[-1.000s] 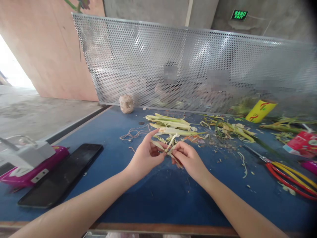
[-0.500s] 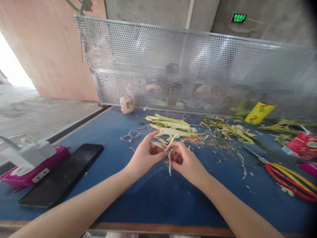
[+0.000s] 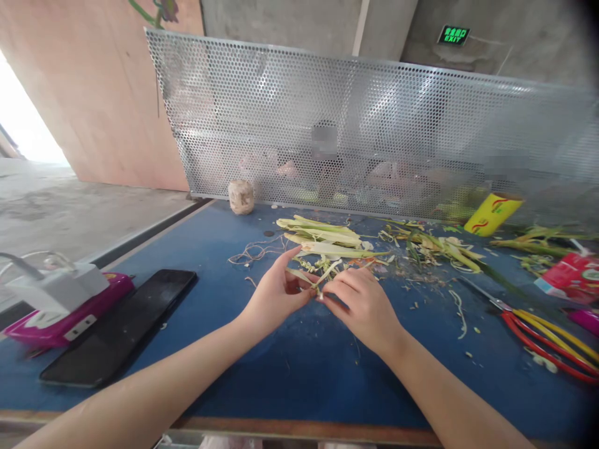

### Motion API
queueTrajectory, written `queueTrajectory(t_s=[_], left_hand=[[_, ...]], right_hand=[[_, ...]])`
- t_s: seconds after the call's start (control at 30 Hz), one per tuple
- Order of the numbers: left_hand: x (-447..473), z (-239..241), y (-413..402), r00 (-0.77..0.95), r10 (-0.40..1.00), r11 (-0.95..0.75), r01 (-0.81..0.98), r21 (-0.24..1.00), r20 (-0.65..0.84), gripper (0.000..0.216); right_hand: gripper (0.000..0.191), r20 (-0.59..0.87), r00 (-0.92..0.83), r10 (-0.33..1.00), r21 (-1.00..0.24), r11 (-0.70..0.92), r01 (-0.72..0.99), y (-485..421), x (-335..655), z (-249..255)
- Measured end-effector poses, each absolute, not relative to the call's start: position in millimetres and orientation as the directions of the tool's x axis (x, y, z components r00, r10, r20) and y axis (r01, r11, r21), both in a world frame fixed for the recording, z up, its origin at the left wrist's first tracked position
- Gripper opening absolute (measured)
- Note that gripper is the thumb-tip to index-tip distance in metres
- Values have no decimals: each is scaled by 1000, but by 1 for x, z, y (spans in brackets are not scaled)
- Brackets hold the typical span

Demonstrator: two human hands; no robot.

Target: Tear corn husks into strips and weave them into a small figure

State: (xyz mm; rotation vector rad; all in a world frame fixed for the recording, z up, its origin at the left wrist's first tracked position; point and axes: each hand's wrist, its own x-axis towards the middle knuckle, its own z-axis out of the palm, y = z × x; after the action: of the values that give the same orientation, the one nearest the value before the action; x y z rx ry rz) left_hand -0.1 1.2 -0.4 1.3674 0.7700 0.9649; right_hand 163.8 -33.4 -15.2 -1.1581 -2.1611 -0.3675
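Observation:
Between my hands, above the blue table, is a small piece of pale green leaf strips (image 3: 329, 272) that cross each other. My left hand (image 3: 281, 284) pinches the strips where they meet, thumb against fingers. My right hand (image 3: 360, 302) is closed at the right side of the same strips, its fingertips beside my left thumb; a strip end pokes out above its knuckles. Just beyond my hands lies a pile of longer pale green leaf pieces (image 3: 322, 234). The exact crossing is partly hidden by my fingers.
On the left are a black phone (image 3: 126, 324) and a magenta power strip (image 3: 70, 321) with a white plug. Scissors (image 3: 528, 330) with red and yellow handles lie right. Farther back stand a twine roll (image 3: 241, 197), a yellow cylinder (image 3: 493, 213) and a perforated metal screen (image 3: 262, 112), with people behind it.
My right hand has turned knuckles-up and closed nearer the crossing, carrying up the strip end that hung down between my hands. My left hand keeps its pinch.

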Motion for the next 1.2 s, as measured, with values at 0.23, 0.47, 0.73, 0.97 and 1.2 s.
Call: queueTrajectory(t_s=[0.23, 0.47, 0.73, 0.97, 1.2], left_hand=[[0, -6, 0, 469, 873, -126, -45, 991, 132, 80], [-1, -6, -2, 499, 853, -191, 31, 981, 150, 81], [-1, -6, -5, 535, 832, -172, -8, 985, 150, 80], [-1, -6, -6, 567, 808, -161, -44, 986, 157, 82], [1, -11, -3, 516, 845, -95, -117, 989, 142, 75]], right_hand=[[16, 599, -217, 771, -422, 534, 732, -27, 163, -21], [22, 392, -87, 916, -703, 359, 614, -26, 164, -22], [38, 265, -101, 959, -801, 277, 530, -25, 167, -21], [39, 235, -56, 970, -809, 227, 542, -27, 165, -19], [30, 328, -33, 944, -728, 275, 628, -29, 165, -20]])
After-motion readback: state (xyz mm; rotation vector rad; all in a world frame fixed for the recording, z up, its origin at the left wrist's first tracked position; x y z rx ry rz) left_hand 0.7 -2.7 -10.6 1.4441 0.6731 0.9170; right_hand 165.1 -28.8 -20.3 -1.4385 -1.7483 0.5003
